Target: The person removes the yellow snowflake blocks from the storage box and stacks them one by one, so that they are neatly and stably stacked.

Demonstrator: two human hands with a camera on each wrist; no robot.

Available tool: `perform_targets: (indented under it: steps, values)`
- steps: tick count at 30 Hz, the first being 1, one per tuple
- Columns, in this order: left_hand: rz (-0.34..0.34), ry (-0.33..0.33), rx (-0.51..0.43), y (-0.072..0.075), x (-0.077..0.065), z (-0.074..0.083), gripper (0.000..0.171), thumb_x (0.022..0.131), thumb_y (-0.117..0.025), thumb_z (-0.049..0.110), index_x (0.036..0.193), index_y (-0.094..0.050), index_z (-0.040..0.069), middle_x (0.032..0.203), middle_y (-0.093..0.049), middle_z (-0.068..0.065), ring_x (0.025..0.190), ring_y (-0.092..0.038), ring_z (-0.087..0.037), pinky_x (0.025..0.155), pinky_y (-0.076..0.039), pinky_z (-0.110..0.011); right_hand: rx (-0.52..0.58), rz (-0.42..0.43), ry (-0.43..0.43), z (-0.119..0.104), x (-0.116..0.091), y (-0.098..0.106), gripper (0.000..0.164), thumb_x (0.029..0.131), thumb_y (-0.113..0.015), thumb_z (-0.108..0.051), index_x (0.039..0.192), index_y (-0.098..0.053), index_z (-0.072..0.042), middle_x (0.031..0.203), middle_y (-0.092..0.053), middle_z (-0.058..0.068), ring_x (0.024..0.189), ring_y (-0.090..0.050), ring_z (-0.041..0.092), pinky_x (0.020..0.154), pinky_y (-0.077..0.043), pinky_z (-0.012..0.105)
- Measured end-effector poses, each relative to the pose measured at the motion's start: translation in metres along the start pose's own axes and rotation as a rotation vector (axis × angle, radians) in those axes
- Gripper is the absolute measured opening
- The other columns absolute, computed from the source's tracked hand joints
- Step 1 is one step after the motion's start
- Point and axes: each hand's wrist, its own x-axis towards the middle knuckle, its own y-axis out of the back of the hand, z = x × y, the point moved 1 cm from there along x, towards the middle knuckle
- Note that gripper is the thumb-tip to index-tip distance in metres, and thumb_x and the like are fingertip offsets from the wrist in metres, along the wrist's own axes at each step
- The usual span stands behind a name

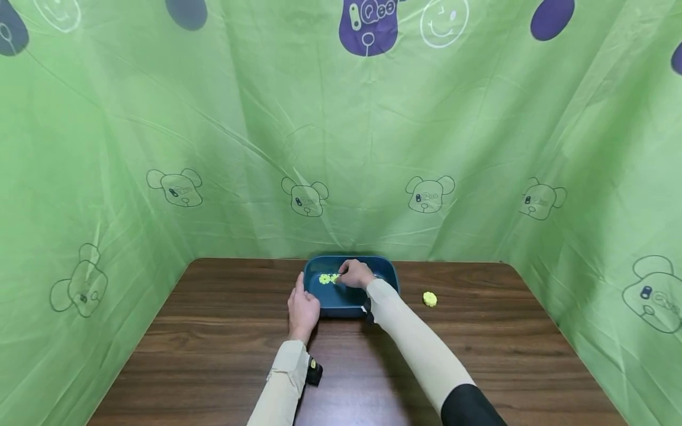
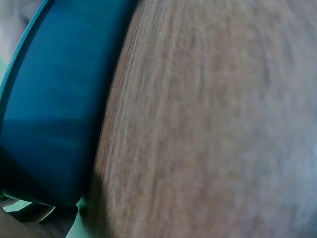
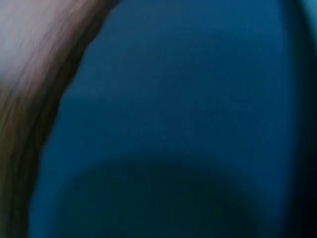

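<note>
A dark blue rectangular tray (image 1: 341, 312) sits at the back middle of the table. Inside it, toward the left, small yellow flower-shaped pieces (image 1: 324, 278) lie in a row. My right hand (image 1: 356, 274) reaches in from the right, and its fingertips pinch at the right end of that row; the piece there is mostly hidden. Along the tray's left side rests my left hand (image 1: 303, 307), fingers fairly straight against the outer wall. In the left wrist view, its fingers (image 2: 37, 225) touch the tray's corner. The right wrist view is blurred, showing the tray floor (image 3: 173, 109).
Right of the tray, a yellow scalloped piece (image 1: 429, 299) lies on the brown wooden table (image 1: 213, 343). Green printed cloth (image 1: 362, 136) hangs behind the table and on both sides.
</note>
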Motion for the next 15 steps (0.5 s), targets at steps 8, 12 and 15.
perform_targets:
  steps: [8, 12, 15]
  values:
    - [0.004, 0.001, 0.013, -0.003, 0.0, -0.002, 0.06, 0.098, -0.045, 0.004, 0.157, -0.038, 0.01, 0.132, -0.058, -0.028, 0.126, -0.055, -0.046, 0.107, -0.044, -0.057, -0.066, 0.019, -0.027, 0.004, 0.006, -0.015, 0.027, 0.089, -0.078, -0.029, 0.111, -0.072, -0.015, 0.117, -0.069, 0.009, 0.099, -0.063, 0.026, 0.089, -0.053, 0.044]
    - [0.009, 0.001, 0.014, -0.003, 0.001, -0.003, 0.06, 0.098, -0.044, 0.004, 0.157, -0.038, 0.01, 0.132, -0.058, -0.028, 0.127, -0.054, -0.046, 0.108, -0.044, -0.057, -0.086, 0.032, -0.024, 0.003, 0.005, -0.016, 0.021, 0.089, -0.078, -0.026, 0.106, -0.072, -0.015, 0.111, -0.07, 0.007, 0.092, -0.061, 0.023, 0.085, -0.053, 0.042]
    - [0.009, 0.003, 0.01, -0.002, 0.001, -0.002, 0.06, 0.098, -0.044, 0.004, 0.157, -0.038, 0.01, 0.133, -0.058, -0.028, 0.127, -0.054, -0.047, 0.108, -0.043, -0.058, -0.088, 0.028, -0.028, 0.001, 0.005, -0.015, 0.019, 0.089, -0.078, -0.024, 0.102, -0.069, -0.012, 0.103, -0.068, 0.005, 0.087, -0.06, 0.021, 0.08, -0.052, 0.038]
